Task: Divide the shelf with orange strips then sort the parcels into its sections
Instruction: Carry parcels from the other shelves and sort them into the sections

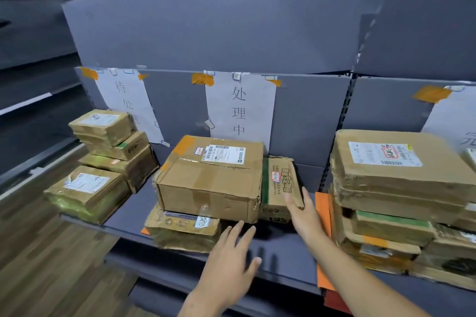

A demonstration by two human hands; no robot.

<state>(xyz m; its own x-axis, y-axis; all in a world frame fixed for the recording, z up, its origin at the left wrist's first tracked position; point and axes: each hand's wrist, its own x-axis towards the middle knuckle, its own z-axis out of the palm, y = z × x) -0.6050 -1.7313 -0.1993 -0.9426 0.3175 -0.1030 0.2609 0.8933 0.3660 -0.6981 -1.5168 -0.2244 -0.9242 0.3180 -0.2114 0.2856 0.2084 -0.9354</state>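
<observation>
On grey shelf (pixel 128 216), middle section: three parcels; bare front edge — left hand (pixel 229 262) hovers there, fingers spread, right hand (pixel 304 211) flat against small upright parcel (pixel 279 185), beside orange strip (pixel 323 203).

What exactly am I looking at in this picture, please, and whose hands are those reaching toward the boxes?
There is no machine here: a person wears a camera on the head, so the one picture looks forward and down at their own two bare hands. In front is a grey shelf with paper signs taped to its back wall. Cardboard parcels sit in three groups: a left pile, a middle group with a large box, and a tall right stack. An orange strip lies on the shelf between the middle and right groups. The left hand hovers open, holding nothing. The right hand rests against a small green-striped box beside the large one; it looks open.
</observation>
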